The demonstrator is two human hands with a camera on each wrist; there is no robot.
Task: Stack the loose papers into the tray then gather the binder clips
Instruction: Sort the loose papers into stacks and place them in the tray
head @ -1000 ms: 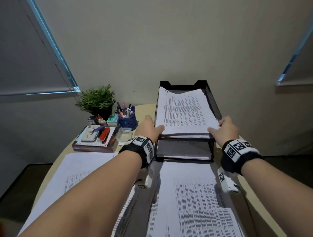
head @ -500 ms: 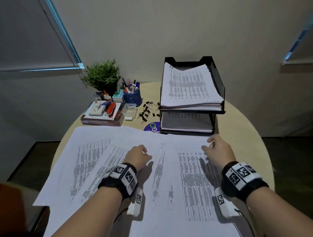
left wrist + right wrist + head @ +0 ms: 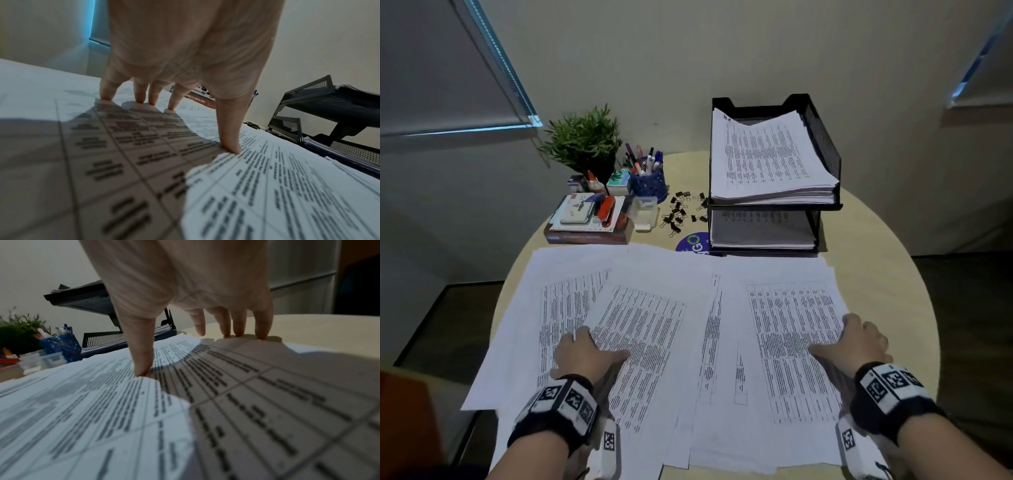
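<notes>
— What is the head camera giving us that the wrist cameras aren't?

— The whole round table (image 3: 887,274). Loose papers (image 3: 654,325) are lying fanned across its near half, overlapping, reaching from the left edge almost to the right one. The black two-tier tray (image 3: 822,144) is standing at the far edge, right of centre, with a thick stack already sitting in its top tier and another in the bottom tier. Binder clips (image 3: 681,212) are lying scattered just left of the tray, between it and a small clear box (image 3: 643,210).

— And the hands?

— The left hand (image 3: 585,353) is resting on the sheets toward the near-left, the right hand (image 3: 859,342) at the right border of the pile. The wrist views are showing what the head view hides — on the left, four fingertips (image 3: 141,99) and the thumb are pressing down on the paper, spread wide, gripping nothing. On the right, the thumb is planted on a sheet while the fingers (image 3: 261,332) are touching down at the paper's outer edge, likewise spread and holding nothing.

— Any readable writing?

— The sheets' print is too blurred. A book (image 3: 202,99) spine in the left wrist view is showing "IS A MAFIA BOSS". A round purple sticker (image 3: 693,244) peeking from under the tray is showing "GO".
</notes>
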